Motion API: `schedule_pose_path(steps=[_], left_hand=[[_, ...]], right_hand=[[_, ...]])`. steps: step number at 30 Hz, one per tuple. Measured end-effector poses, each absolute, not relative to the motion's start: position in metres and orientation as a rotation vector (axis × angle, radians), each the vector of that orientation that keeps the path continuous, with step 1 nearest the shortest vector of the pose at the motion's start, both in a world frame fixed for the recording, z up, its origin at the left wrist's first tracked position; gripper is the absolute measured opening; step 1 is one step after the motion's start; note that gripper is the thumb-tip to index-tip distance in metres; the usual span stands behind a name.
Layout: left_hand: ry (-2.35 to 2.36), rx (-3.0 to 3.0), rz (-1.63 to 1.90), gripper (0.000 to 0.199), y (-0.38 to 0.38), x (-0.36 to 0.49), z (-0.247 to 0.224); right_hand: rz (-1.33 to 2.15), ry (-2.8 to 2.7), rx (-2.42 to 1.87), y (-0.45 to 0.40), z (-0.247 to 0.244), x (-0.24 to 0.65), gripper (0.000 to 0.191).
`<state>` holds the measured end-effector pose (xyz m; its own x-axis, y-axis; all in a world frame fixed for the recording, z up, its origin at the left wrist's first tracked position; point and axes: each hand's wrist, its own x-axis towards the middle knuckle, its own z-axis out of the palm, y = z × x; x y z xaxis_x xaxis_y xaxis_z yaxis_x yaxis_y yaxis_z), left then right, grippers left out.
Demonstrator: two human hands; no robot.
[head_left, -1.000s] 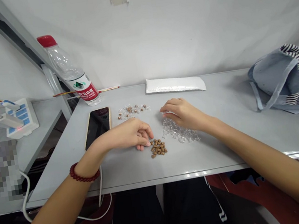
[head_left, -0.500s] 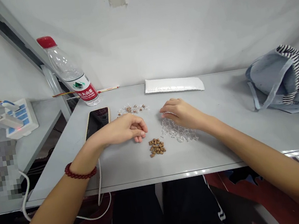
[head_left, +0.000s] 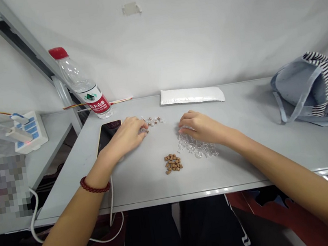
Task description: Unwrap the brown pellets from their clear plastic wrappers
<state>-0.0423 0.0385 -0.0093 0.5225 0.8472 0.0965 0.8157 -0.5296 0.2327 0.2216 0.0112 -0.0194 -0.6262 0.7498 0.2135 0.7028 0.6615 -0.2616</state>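
My left hand (head_left: 129,136) reaches over the phone's right side to a small group of clear plastic pieces with brown bits in them (head_left: 155,120). Its fingers are bent together at the near left edge of that group; anything between the fingertips is too small to make out. My right hand (head_left: 199,125) rests at the back of a heap of clear plastic pieces (head_left: 198,149). Its fingers and thumb curl round the heap's far left part, and what they grip is unclear. Between the hands, nearer me, lies a pile of brown pellets (head_left: 173,163).
A phone (head_left: 106,135) with a white cable lies at left, before a red-capped water bottle (head_left: 91,92). A white padded packet (head_left: 191,95) is along the wall. On the right sits a light-blue bag (head_left: 300,86); a power strip (head_left: 30,132) stands at far left.
My left hand has moved away from beside the pellets, back and left to the group of filled pieces. My right hand stays at the clear heap. The view has shifted slightly.
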Motion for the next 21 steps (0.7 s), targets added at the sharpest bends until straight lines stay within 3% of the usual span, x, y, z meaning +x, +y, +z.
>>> schedule_pose_path(steps=[11,21], left_hand=[[1.465,2.605,0.029,0.015,0.021,-0.033,0.007],[1.329,2.463,0.299,0.021,0.016,-0.041,0.022]], right_hand=[[0.070,-2.565,-0.988,-0.001,-0.018,0.209,0.024],[0.106,-2.542,-0.932,0.001,-0.024,0.207,0.024]])
